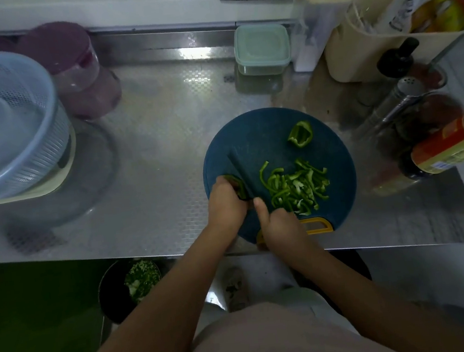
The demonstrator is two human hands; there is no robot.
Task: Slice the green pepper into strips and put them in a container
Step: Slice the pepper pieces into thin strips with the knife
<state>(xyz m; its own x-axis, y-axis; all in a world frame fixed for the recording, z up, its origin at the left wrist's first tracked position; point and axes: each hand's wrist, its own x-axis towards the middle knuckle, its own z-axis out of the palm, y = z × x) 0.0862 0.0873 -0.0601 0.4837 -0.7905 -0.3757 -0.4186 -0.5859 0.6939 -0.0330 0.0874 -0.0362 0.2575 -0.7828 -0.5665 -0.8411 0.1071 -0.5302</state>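
On the round dark-blue cutting board (263, 132) near the worktop's front edge, the left hand (225, 205) holds down a green pepper piece (237, 186). The right hand (279, 225) grips a dark knife (240, 172) against it, and cut green strips (295, 187) lie just right.

hands: two, left hand (226, 205), right hand (282, 226)
cutting board (252, 133): one
knife (241, 172): one
pepper chunks (301, 134): two
pepper strips (295, 189): one heap
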